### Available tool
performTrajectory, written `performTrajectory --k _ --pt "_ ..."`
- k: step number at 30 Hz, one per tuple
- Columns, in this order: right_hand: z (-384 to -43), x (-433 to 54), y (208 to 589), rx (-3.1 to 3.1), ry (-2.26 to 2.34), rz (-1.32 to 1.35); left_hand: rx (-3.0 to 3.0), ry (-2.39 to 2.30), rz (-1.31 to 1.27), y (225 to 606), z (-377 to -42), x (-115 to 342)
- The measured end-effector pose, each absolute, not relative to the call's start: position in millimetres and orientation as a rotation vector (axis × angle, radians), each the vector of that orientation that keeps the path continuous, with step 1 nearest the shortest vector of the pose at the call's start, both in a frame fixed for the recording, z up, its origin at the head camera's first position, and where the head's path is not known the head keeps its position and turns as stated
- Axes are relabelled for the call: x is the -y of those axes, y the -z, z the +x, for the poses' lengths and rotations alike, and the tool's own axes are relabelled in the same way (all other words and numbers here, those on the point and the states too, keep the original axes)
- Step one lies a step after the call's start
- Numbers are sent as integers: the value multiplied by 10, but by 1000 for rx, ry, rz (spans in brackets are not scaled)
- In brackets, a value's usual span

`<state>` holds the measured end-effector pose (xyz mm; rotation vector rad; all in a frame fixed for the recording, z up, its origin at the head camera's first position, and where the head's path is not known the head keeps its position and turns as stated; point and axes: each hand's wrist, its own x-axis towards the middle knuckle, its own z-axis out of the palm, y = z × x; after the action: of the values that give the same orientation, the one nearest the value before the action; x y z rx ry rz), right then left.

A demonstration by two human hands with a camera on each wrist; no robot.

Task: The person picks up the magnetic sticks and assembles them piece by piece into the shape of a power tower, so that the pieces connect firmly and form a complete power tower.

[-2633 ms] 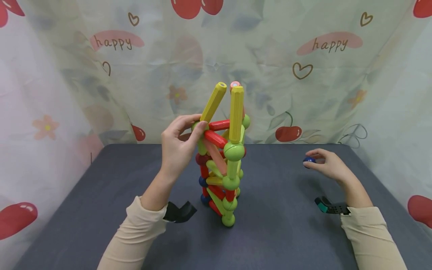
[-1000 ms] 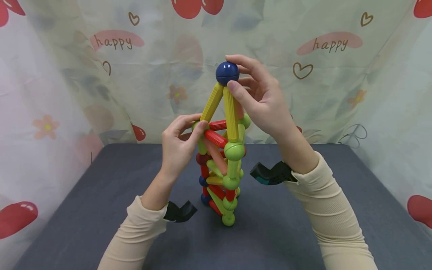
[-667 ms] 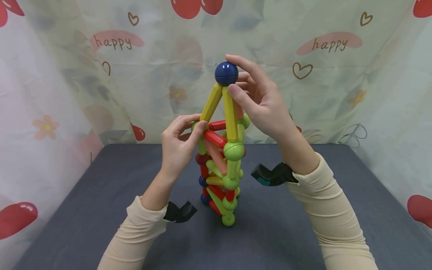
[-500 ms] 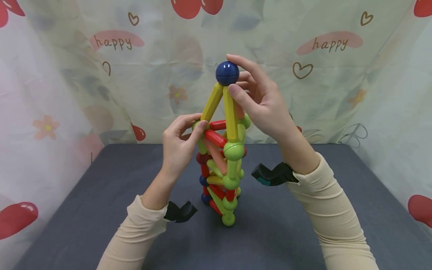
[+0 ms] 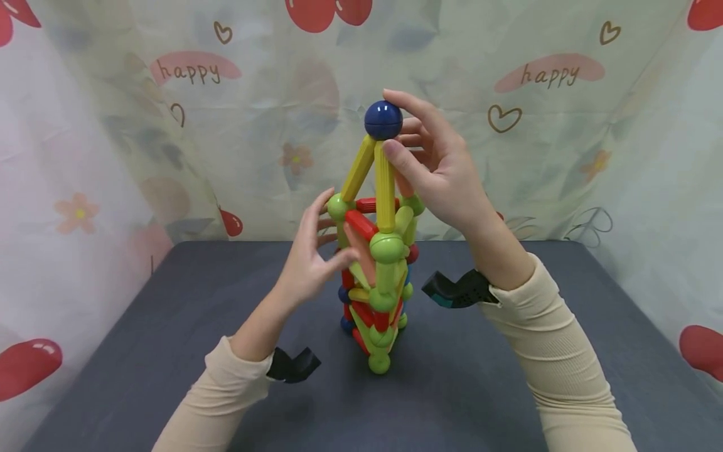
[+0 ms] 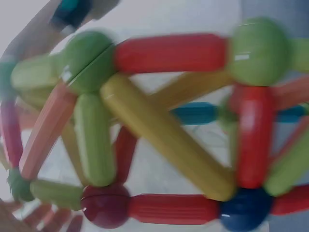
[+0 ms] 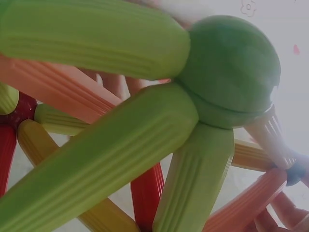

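Observation:
A tall tower of magnetic rods and balls stands mid-table. Two yellow rods and a pink rod lean together at its top under a blue ball. My right hand pinches that ball, index finger over it and thumb below. At the tower's left side, my left hand has its thumb spread wide from the fingers. Its index fingertip lies right at a green ball; the other fingers are partly hidden behind the rods. Close in the right wrist view is another green ball.
A dark cloth-covered table bears the tower. Behind it hangs a printed curtain with cherries and hearts. Black straps with cameras sit on both wrists.
The right hand has brought the blue ball from the right onto the rod tops. My left hand has loosened its pinch on the green ball, thumb dropping away. The tower has turned slightly.

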<state>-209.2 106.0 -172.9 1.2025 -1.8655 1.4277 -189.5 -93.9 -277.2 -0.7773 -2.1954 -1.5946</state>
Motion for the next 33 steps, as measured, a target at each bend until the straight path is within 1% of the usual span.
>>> performTrajectory --k 4,7,9,12,17,23,33 --pt "-2073 -1064 1725 1875 -1421 1194 2391 1401 -662 2919 -1703 862" --pt "-2060 -1063 1722 1880 -1419 1179 2435 1399 -593 2993 -1620 810" --pt "-2058 -1059 1721 1884 -1400 1162 2429 1429 -596 3016 -1617 803" --pt "-2056 -1054 1724 1888 -1364 1120 2415 1519 -684 3015 -1692 835" --pt "-2098 -1066 1737 1920 -1302 1013 2419 1620 -820 3031 -1930 972" --pt "-2222 -1112 1758 2013 -1313 907 2406 1698 -827 3119 -2111 1110" --pt "-2324 -1227 1836 2066 -1445 878 2427 1717 -795 3161 -2155 1150"
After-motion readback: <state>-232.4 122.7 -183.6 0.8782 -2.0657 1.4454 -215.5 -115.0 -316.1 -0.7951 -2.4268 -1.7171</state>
